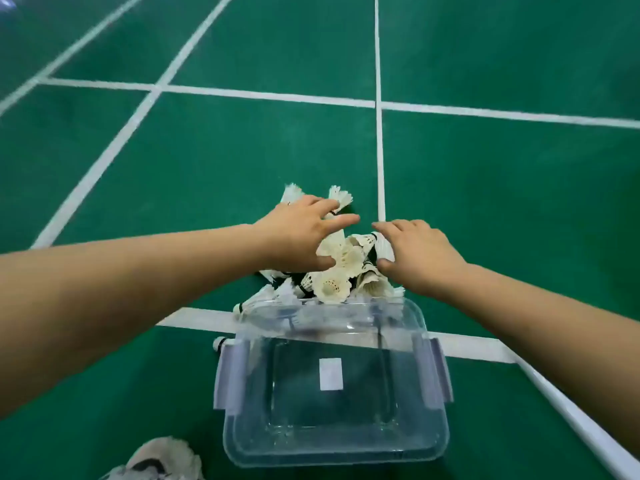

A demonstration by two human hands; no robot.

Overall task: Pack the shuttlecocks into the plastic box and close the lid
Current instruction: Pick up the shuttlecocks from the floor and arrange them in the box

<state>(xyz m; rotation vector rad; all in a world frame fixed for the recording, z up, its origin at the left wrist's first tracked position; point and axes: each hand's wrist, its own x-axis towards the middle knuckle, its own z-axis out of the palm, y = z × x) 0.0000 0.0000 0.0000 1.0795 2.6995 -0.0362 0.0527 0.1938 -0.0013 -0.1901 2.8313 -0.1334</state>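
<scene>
Head, left hand [298,237], right hand [415,254], splayed over shuttlecocks [343,263]

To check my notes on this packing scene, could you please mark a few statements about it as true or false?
1. The shuttlecocks lie in a pile on the floor, beyond the plastic box. True.
2. The plastic box is packed full of shuttlecocks. False: it looks empty, and the pile is still outside it.
3. The left hand and the right hand are both over the pile. True.
4. The floor is red and unmarked. False: it is green with white lines.
5. The plastic box is opaque black. False: it is clear, with pale purple clips at its sides.
</scene>
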